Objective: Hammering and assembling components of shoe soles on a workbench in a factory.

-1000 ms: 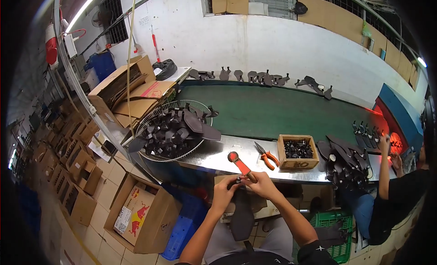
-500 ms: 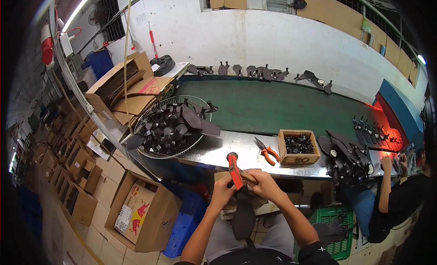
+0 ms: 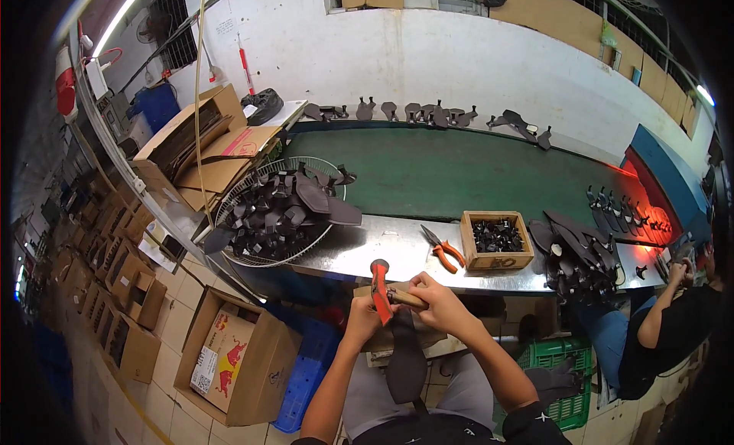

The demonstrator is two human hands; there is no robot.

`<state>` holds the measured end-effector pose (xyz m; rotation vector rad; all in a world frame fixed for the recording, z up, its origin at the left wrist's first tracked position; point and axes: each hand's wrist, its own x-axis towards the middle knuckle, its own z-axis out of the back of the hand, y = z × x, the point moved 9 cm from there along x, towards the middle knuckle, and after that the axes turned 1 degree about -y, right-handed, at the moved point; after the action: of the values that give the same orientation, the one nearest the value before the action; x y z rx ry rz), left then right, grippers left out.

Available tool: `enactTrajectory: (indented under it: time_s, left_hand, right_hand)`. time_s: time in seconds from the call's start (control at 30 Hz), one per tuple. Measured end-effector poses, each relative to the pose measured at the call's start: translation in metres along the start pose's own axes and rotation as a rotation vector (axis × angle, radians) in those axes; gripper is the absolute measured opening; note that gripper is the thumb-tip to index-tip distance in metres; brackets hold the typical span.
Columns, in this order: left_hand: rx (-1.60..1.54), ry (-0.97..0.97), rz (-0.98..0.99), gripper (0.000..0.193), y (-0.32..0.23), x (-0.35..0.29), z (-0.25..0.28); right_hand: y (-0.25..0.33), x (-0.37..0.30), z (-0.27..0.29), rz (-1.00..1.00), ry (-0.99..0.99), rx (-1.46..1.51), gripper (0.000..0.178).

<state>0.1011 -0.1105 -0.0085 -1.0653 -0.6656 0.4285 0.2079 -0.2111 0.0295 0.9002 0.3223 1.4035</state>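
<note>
My right hand (image 3: 442, 306) grips the wooden handle of a hammer (image 3: 380, 293) with a red head. The head stands over the narrow upper end of a dark shoe sole (image 3: 407, 361), whose broad end hangs down over my lap. My left hand (image 3: 364, 318) is closed at that narrow end, its fingertips partly hidden behind the hammer head. Beneath my hands is a brown block-like support (image 3: 378, 342), largely covered by them. Orange-handled pliers (image 3: 445, 252) lie on the metal bench edge beyond my right hand.
A wooden box (image 3: 497, 260) of small black parts sits beside the pliers. A wire basket (image 3: 300, 255) heaped with dark soles is left, before a green conveyor belt (image 3: 451, 173). More soles (image 3: 573, 254) pile up at right, near a co-worker (image 3: 673, 330). Cardboard box (image 3: 264, 361) stands lower left.
The hammer head has shifted slightly left and tilted more upright, showing more of its wooden handle. My right hand has moved a little up and left; the view has shifted slightly.
</note>
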Motion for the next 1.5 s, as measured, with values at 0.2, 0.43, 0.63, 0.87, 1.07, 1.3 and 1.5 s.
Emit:
enactTrajectory:
  time_s: [0.2,0.43,0.63,0.87,1.07,1.3,1.5]
  left_hand:
    - [-0.190,0.020,0.038,0.022,0.019,-0.001,-0.004]
    - [-0.308,0.066,0.117,0.023,0.026,-0.001,-0.011]
    - [-0.300,0.054,0.146,0.026,0.036,-0.002,-0.011]
    - [0.152,0.047,0.009,0.081,0.012,-0.014,-0.006]
    - [0.252,0.048,-0.011,0.106,0.018,-0.016,-0.011]
    - [0.217,0.140,0.029,0.082,0.012,-0.012,-0.011]
    - [0.371,0.066,-0.184,0.035,0.009,-0.015,-0.016]
  right_hand:
    - [0.042,-0.035,0.035,-0.215,-0.380,0.159,0.020]
    - [0.076,-0.060,0.039,-0.211,-0.273,0.105,0.039]
    - [0.072,-0.060,0.019,-0.236,-0.170,-0.036,0.038]
    - [0.121,-0.068,0.059,-0.060,-0.274,-0.143,0.037]
    - [0.084,-0.077,0.027,-0.128,-0.243,-0.161,0.037]
    - [0.124,-0.085,0.073,-0.071,-0.409,0.071,0.042]
    - [0.070,-0.059,0.040,-0.161,-0.173,-0.049,0.051]
